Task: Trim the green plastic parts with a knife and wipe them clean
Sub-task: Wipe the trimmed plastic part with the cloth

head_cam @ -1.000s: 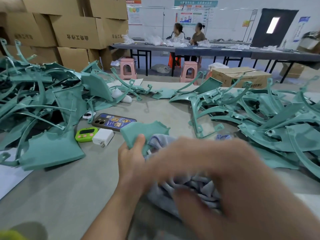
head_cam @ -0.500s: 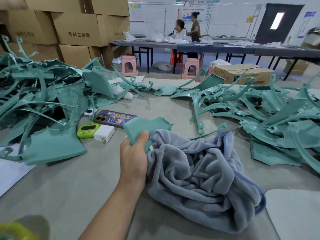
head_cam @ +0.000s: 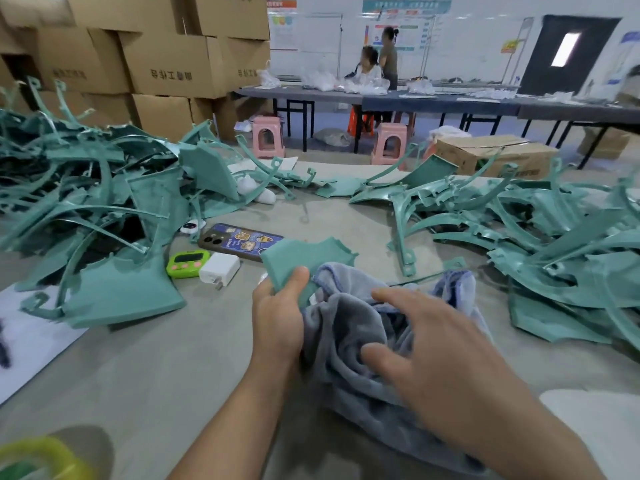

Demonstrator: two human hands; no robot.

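A lane of bare tabletop (head_cam: 346, 216) runs down the middle between the left heap of green parts (head_cam: 90, 202) and the right heap (head_cam: 561, 244). A phone (head_cam: 239, 241), timer (head_cam: 185, 263) and charger (head_cam: 220, 269) crowd its left edge. A crumpled towel (head_cam: 346, 327) fills its near end.

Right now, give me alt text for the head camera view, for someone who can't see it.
A person's left hand grips a green plastic part while the right hand spreads open over a crumpled grey towel on a table, between two piles of green parts.
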